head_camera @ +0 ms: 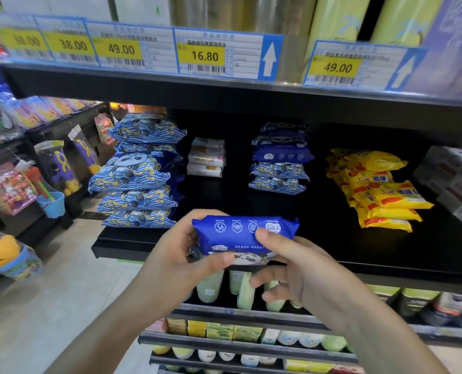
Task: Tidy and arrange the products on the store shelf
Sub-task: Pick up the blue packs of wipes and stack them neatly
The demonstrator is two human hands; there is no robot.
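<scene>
**Head view: blue wipes pack held before the shelf**

Head view showed both hands gripping a blue wipes pack (pixel 244 238) just above the front edge of the black shelf (pixel 386 255). Left hand (pixel 181 255) curled around its left end; right hand (pixel 292 260) pinched it with the thumb on top. Behind stood a tall blue stack (pixel 140 171), a shorter blue stack (pixel 279 157), white boxes (pixel 206 157) and yellow packets (pixel 381 190).

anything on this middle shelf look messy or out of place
Yes. The yellow soap packets on the right lie in a loose, slanted heap, fanned out at different angles. The tall stack of blue wave-patterned packs on the left leans, its packs offset. One blue wipes pack is off the shelf, held by the left hand and right hand.
</scene>
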